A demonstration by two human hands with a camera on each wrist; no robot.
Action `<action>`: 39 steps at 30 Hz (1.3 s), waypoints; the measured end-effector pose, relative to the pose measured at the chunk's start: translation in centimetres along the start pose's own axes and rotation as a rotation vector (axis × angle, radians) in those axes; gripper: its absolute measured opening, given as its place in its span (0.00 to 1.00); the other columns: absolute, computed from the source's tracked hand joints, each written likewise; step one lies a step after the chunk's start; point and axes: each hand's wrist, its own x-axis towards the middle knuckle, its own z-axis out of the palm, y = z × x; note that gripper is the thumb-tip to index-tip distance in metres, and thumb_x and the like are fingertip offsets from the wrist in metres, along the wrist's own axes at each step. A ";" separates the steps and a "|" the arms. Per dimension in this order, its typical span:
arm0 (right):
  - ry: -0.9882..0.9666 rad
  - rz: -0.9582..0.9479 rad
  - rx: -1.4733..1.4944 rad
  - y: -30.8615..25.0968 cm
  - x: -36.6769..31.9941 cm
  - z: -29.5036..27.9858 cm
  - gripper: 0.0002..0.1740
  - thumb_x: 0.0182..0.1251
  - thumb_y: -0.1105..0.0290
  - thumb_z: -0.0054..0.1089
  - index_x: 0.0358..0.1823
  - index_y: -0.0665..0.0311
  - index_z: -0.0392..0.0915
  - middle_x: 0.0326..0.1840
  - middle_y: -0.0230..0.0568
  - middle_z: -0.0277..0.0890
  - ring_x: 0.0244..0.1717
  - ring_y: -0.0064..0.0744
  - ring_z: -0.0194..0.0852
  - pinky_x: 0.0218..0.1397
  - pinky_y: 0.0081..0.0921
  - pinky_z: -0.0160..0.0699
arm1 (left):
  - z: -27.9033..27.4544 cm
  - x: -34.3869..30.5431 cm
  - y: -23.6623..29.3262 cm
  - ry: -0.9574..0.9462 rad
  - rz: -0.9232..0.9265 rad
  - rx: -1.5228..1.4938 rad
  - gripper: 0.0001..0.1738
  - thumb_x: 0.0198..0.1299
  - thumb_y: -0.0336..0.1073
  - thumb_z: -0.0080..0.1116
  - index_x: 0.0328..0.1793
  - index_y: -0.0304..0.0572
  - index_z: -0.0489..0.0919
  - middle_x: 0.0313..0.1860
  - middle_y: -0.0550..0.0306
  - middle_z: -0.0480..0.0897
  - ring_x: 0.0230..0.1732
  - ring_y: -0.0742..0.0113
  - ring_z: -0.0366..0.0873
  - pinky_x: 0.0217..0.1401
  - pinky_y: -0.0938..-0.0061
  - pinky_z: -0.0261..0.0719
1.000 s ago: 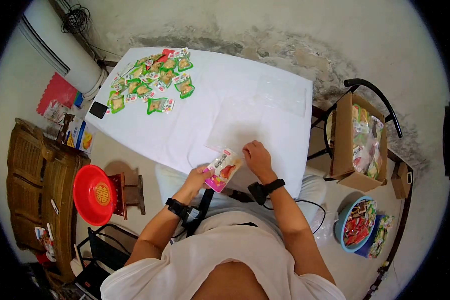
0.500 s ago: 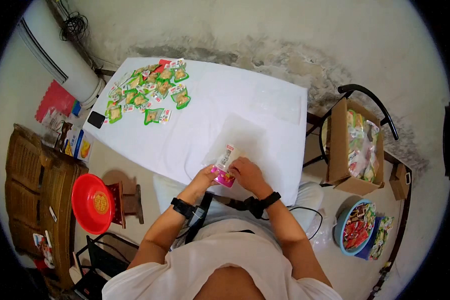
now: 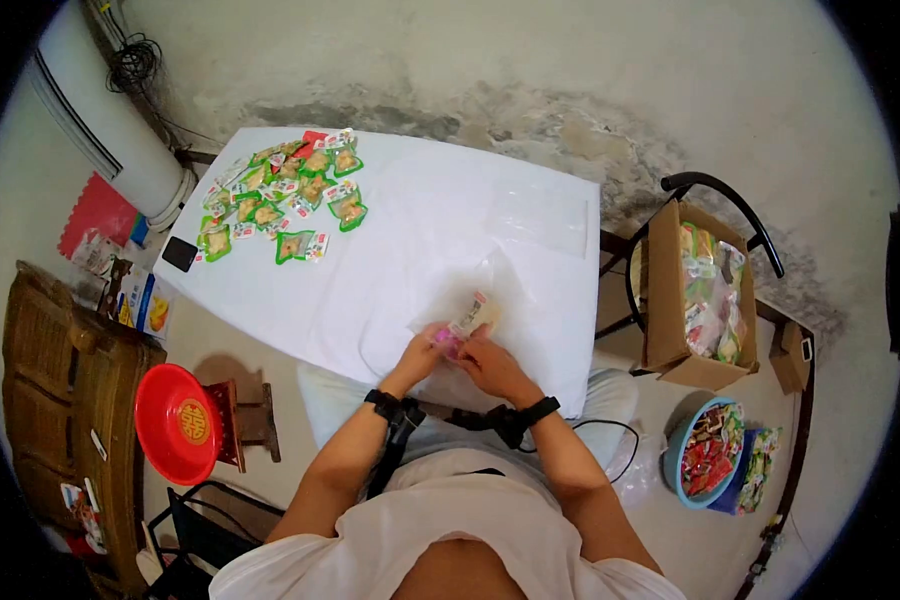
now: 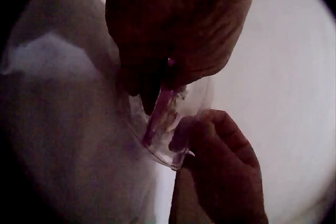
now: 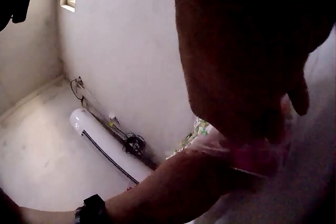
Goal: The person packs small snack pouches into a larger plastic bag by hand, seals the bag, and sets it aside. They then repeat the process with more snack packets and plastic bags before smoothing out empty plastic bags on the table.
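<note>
A food packet (image 3: 469,318) with a white label and a pink end lies within a clear plastic bag (image 3: 492,275) over the front of the table. My left hand (image 3: 422,358) grips the packet's pink end from the left. Close beside it, my right hand (image 3: 496,368) pinches the bag's edge. In the left wrist view the bag's open rim (image 4: 163,162) curves round the pink edge of the packet (image 4: 164,112). My left fingers reach down at it, partly hidden by the dark back of the hand, while my right hand (image 4: 223,161) holds the rim from the side.
Several green-edged snack packets (image 3: 293,190) and a black phone (image 3: 179,253) lie on the white-covered table (image 3: 370,270). Another clear sheet (image 3: 540,225) lies at the back right. To the right stand a cardboard box (image 3: 670,290) of packets and a blue tub (image 3: 682,455); at left, a red basin (image 3: 170,430).
The packet has moved from in front of the bag into it. My right hand has come left to the bag's edge, beside the left hand. The head view has shifted slightly.
</note>
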 end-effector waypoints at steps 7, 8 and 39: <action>0.326 0.207 -0.073 -0.1 -0.6 0.5 0.13 0.57 0.69 0.56 0.43 0.64 0.72 0.37 0.48 0.70 0.38 0.46 0.70 0.40 0.34 0.72 | 0.4 0.2 0.8 0.043 -0.182 -0.093 0.16 0.60 0.35 0.53 0.54 0.40 0.75 0.37 0.62 0.79 0.36 0.72 0.74 0.40 0.77 0.74; 0.452 0.170 -0.175 0.0 -0.3 0.3 0.15 0.57 0.69 0.57 0.46 0.65 0.71 0.39 0.49 0.70 0.39 0.45 0.71 0.40 0.32 0.72 | 0.3 0.3 1.4 0.002 -0.167 -0.064 0.16 0.59 0.34 0.54 0.54 0.39 0.74 0.40 0.61 0.79 0.41 0.72 0.75 0.44 0.77 0.73; 0.295 -0.311 -0.159 -5.7 3.7 1.4 0.19 0.45 0.66 0.64 0.40 0.61 0.73 0.48 0.48 0.68 0.50 0.48 0.65 0.57 0.44 0.60 | -2.0 -1.5 -0.4 -0.111 -0.044 -0.744 0.20 0.66 0.33 0.43 0.63 0.38 0.66 0.54 0.53 0.75 0.54 0.64 0.73 0.58 0.72 0.71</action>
